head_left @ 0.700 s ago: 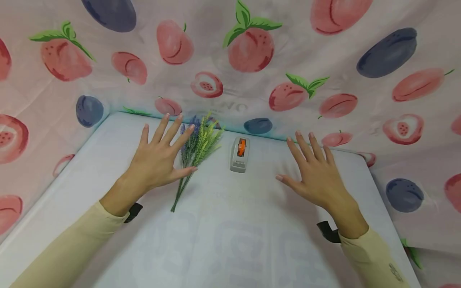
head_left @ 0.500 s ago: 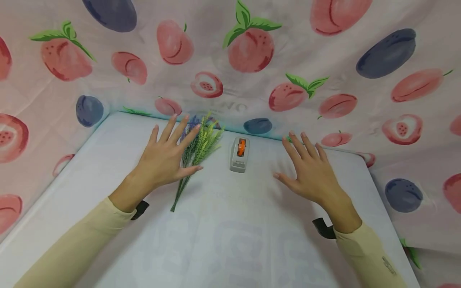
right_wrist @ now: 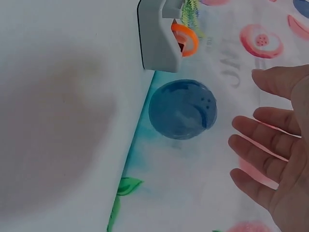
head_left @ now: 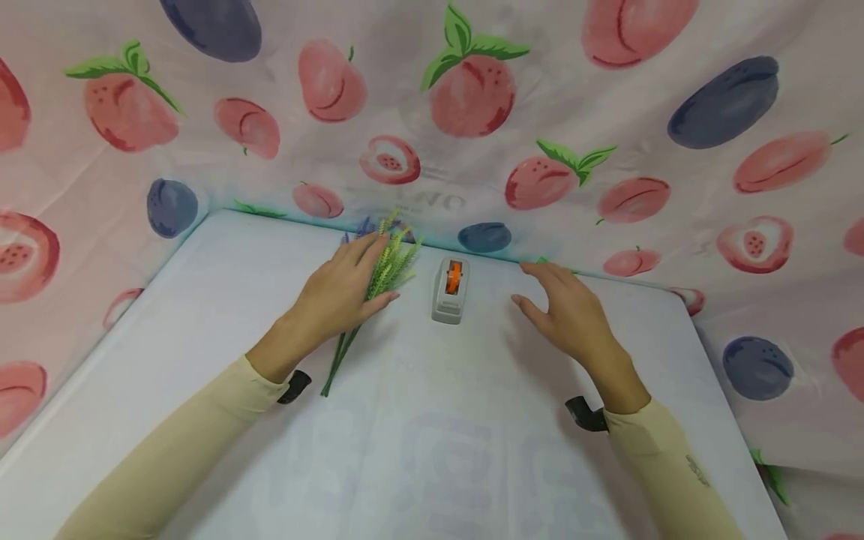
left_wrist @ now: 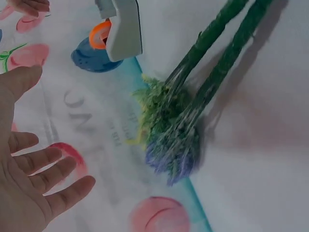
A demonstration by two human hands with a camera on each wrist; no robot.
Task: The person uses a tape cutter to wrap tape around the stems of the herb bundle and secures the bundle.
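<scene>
Two sprigs of artificial lavender, one yellow-green [head_left: 388, 266] and one purple [left_wrist: 174, 159], lie side by side on the white table with their green stems toward me. My left hand [head_left: 331, 292] hovers over them, covering part of the flowers in the head view; its fingers are extended and hold nothing. To the right of the flowers stands a grey tape dispenser [head_left: 448, 292] with an orange tape roll [head_left: 454, 277] inside. My right hand [head_left: 570, 311] is held above the table to the right of the dispenser, apart from it, with loosely bent fingers and nothing in them.
A white cover with faint printed lettering lies on the table [head_left: 445, 450]. Behind and at both sides hangs a pale curtain [head_left: 418, 90] printed with peaches and dark plums, meeting the table's back edge. Black wrist mounts sit under both sleeves.
Both hands have moved inward, the left one to the right over the flowers and the right one to the left. Their spread fingers have drawn closer together. The flowers and dispenser stay put.
</scene>
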